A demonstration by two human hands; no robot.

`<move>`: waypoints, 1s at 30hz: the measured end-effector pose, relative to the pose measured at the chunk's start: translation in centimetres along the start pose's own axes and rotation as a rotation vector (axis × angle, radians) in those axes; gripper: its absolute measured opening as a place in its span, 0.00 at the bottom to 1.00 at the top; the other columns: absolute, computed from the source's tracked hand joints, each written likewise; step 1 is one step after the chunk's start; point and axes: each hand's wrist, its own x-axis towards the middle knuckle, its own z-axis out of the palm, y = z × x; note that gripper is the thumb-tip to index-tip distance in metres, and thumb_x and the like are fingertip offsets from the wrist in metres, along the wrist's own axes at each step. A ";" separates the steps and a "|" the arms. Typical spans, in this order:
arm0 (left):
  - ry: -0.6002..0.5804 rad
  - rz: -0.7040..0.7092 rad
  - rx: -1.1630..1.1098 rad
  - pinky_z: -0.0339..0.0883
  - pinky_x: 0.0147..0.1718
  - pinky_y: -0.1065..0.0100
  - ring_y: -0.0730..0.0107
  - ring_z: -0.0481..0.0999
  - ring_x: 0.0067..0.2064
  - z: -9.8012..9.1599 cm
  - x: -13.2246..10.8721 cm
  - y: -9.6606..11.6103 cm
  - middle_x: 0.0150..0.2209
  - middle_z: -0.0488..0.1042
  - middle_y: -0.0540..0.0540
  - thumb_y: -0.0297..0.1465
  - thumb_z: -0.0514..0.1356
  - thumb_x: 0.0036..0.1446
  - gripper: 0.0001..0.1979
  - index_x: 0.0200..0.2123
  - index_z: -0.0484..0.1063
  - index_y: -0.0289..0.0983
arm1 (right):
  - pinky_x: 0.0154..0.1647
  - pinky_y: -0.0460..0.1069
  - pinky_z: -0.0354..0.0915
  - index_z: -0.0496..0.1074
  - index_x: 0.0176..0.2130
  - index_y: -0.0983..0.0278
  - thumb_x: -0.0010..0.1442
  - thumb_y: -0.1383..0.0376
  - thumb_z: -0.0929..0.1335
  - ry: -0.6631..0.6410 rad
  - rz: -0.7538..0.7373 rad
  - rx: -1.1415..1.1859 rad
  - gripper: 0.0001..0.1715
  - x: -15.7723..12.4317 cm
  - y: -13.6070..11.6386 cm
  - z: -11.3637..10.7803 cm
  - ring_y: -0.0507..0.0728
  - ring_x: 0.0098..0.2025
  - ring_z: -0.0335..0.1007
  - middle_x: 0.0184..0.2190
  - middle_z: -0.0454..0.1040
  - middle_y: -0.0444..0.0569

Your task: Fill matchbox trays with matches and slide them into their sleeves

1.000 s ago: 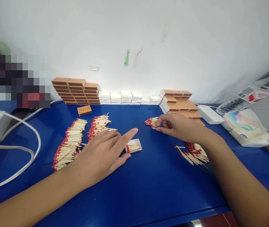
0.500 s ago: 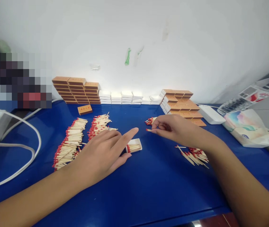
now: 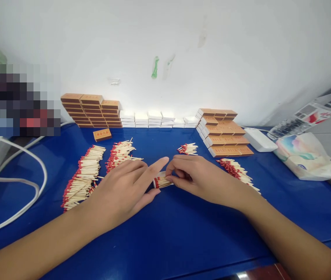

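Observation:
A small white matchbox tray [image 3: 154,184] lies on the blue table, with red-tipped matches [image 3: 162,181] inside it. My left hand [image 3: 124,186] is at its left end, thumb in front and index finger stretched out above, the other fingers curled at the tray. My right hand [image 3: 191,175] is over the tray's right end, thumb and index finger pinched together at the matches. The match in that pinch is mostly hidden by the fingers. Behind my right hand lies a small pile of matches [image 3: 187,148], and a larger pile [image 3: 238,171] spreads to its right.
Two long match piles [image 3: 86,171] [image 3: 121,153] lie on the left. Along the wall stand brown matchboxes [image 3: 91,112], white trays [image 3: 148,119] and more stacked matchboxes [image 3: 226,140]. One matchbox [image 3: 102,135] lies apart. White cables [image 3: 41,163] run at left; a tissue pack [image 3: 305,157] sits right.
My right hand has moved left and down, bringing the match from beside the small pile to the tray. My left hand has stayed at the tray.

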 end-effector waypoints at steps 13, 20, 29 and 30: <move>-0.005 -0.010 -0.001 0.79 0.43 0.59 0.57 0.83 0.45 -0.1 0.2 0.1 0.44 0.82 0.43 0.31 0.66 0.70 0.32 0.72 0.60 0.35 | 0.34 0.51 0.59 0.79 0.42 0.61 0.71 0.59 0.68 0.131 0.205 -0.244 0.11 -0.7 4.3 -3.8 0.57 0.32 0.69 0.32 0.76 0.48; -0.001 0.006 -0.002 0.80 0.43 0.58 0.57 0.83 0.44 -0.2 0.1 0.0 0.44 0.82 0.43 0.31 0.65 0.71 0.31 0.72 0.61 0.34 | 0.32 0.52 0.60 0.76 0.39 0.60 0.68 0.58 0.69 0.011 0.382 -0.260 0.09 -0.5 7.0 -4.6 0.59 0.32 0.72 0.31 0.78 0.48; -0.001 0.005 0.001 0.79 0.43 0.59 0.57 0.83 0.44 -0.2 0.1 0.0 0.44 0.82 0.43 0.30 0.68 0.68 0.34 0.72 0.60 0.34 | 0.33 0.52 0.59 0.73 0.35 0.59 0.70 0.56 0.67 -0.032 0.362 -0.196 0.12 -0.8 7.3 -4.3 0.59 0.32 0.72 0.32 0.79 0.49; -0.001 0.002 0.001 0.79 0.43 0.59 0.57 0.83 0.44 -0.2 0.1 0.1 0.44 0.82 0.43 0.30 0.68 0.68 0.34 0.72 0.60 0.34 | 0.33 0.52 0.59 0.73 0.35 0.59 0.70 0.56 0.67 -0.026 0.358 -0.188 0.13 -0.8 7.2 -4.3 0.59 0.32 0.71 0.32 0.78 0.49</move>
